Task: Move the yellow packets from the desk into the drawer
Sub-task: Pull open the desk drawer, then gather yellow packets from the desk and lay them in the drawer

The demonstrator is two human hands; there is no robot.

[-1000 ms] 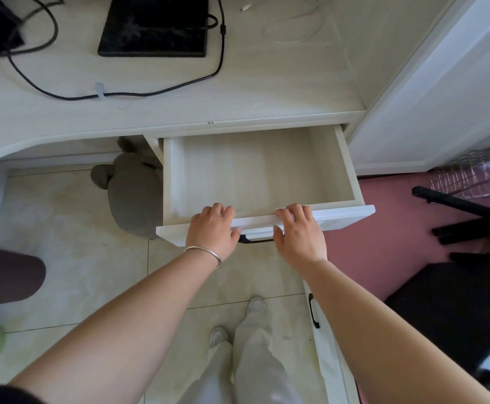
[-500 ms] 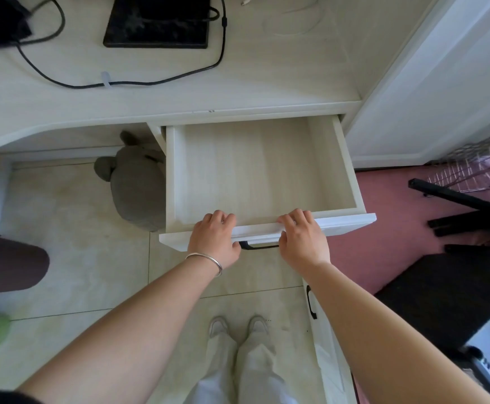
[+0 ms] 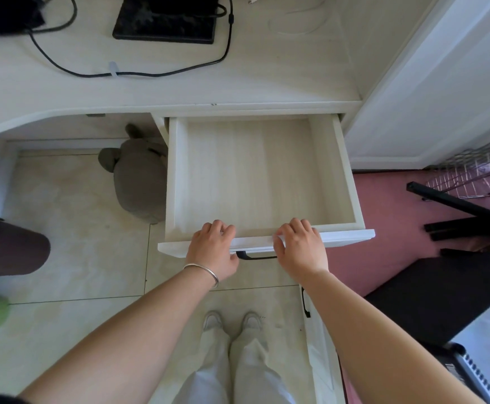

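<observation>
The left hand [image 3: 212, 249] is curled over the front edge of the drawer [image 3: 346, 176], the right hand [image 3: 299, 246] likewise, just beside it. The drawer is pulled out and nothing is seen inside. No yellow packets are seen on the desk [image 3: 267, 80]; every transfer is judged outstanding.

Drawer [image 3: 351, 182] at frame centre below the desk [image 3: 150, 91], both hands on its lower edge, left hand [image 3: 213, 249] left of right hand [image 3: 300, 247], stuffed toy [image 3: 139, 182] left of drawer
</observation>
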